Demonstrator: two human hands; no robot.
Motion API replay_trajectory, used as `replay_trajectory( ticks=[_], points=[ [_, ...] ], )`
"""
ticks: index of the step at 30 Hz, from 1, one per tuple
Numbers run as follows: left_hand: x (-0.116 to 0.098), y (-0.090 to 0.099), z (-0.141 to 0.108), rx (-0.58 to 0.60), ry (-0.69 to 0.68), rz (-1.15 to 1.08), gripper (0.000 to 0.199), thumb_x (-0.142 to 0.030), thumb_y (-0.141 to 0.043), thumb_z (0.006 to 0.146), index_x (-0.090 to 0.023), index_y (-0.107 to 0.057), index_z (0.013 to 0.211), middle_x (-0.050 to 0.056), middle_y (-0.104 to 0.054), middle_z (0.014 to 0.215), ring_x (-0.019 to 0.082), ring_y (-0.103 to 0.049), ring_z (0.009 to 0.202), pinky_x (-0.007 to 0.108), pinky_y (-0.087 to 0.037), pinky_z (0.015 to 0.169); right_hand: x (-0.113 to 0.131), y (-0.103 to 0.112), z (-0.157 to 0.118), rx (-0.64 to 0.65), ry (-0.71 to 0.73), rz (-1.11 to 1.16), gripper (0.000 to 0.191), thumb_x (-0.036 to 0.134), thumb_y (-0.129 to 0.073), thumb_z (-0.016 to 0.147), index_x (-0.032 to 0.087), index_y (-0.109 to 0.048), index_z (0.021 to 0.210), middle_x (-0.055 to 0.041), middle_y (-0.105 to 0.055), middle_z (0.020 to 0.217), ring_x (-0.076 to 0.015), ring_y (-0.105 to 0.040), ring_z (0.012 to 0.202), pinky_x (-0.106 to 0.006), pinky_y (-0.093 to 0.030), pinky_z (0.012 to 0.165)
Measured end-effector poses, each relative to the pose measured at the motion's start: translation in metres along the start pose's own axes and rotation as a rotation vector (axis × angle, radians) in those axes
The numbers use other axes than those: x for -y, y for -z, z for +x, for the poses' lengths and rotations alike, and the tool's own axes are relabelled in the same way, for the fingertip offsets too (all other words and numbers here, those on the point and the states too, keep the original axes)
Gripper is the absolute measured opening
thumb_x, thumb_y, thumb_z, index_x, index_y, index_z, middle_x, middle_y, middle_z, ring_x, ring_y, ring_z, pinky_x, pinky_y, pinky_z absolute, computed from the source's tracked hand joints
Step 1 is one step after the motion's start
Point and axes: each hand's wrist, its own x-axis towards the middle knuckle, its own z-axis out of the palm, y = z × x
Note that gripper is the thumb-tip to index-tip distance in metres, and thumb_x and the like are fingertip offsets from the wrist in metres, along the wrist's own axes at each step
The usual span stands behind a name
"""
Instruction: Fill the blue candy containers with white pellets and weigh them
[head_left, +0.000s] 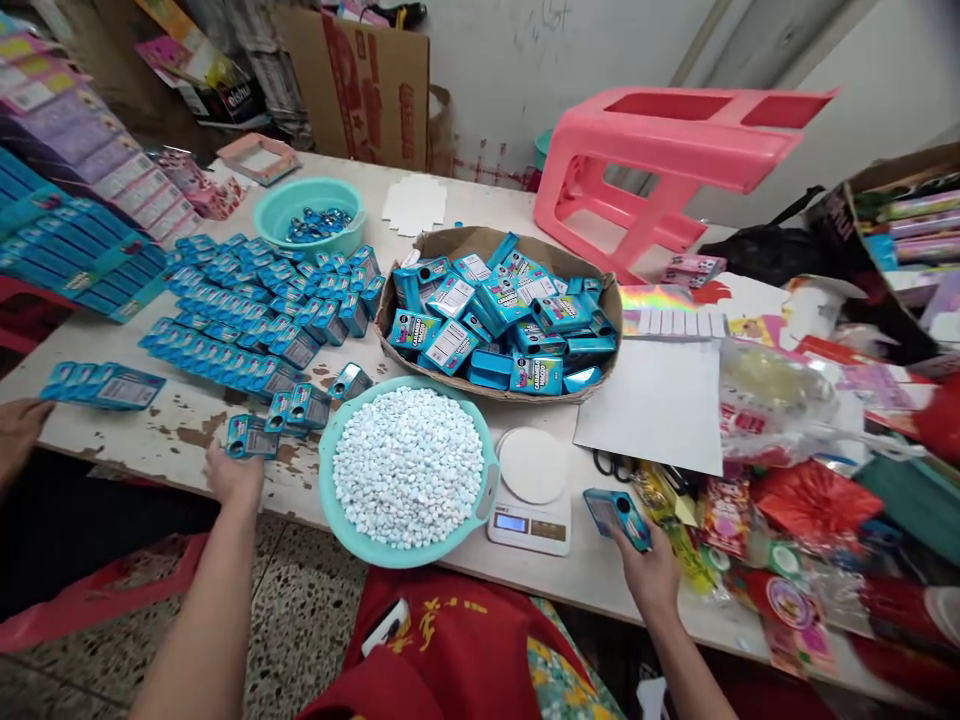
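Observation:
My left hand (pixel 234 474) is closed around a small blue tin box (pixel 251 438) at the near edge of the table, beside rows of similar tins (pixel 225 355). Over on the right, my right hand (pixel 651 570) grips another blue tin box (pixel 618 516), with a dark round opening showing on its end. Between the hands sits a mint-green basin (pixel 330 500) full of pale blue and white candies (pixel 409 465). A white digital scale (pixel 531 525) stands just right of the basin, its display lit. Behind them, a cut-down cardboard box (pixel 390 345) holds a heap of blue tins.
A smaller green basin (pixel 270 222) with shiny blue pieces stands at the back. A pink plastic stool (pixel 675 140) lies on its side on the table. Packets and bags (pixel 810 500) clutter the right side. Another person's hand (pixel 21 425) is at the far left.

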Motion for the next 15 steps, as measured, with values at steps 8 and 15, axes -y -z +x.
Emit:
replay_trajectory(
  ticks=[8, 15],
  points=[
    [-0.155, -0.078, -0.12, 0.491, -0.621, 0.145, 0.045, -0.044, -0.048, 0.086, -0.022, -0.05, 0.125, 0.011, -0.051, 0.129, 0.028, -0.042, 0.124, 0.043, -0.031, 0.103, 0.104, 0.027, -0.014, 0.003, 0.318, 0.302, 0.048, 0.05, -0.074, 0.066, 0.018, -0.063, 0.1, -0.007, -0.062, 0.095, -0.0239, -0.059, 0.086, -0.039, -0.047, 0.081],
    [-0.173, -0.12, -0.143, 0.461, -0.857, 0.47, 0.032, -0.047, -0.052, 0.084, -0.021, -0.065, 0.097, 0.012, -0.058, 0.105, 0.029, -0.048, 0.1, 0.041, -0.038, 0.085, 0.189, 0.009, -0.021, 0.292, 0.455, 0.427, 0.033, 0.039, -0.073, 0.072, 0.021, -0.062, 0.098, -0.0048, -0.06, 0.095, -0.0208, -0.059, 0.088, -0.033, -0.049, 0.076]
  ],
)
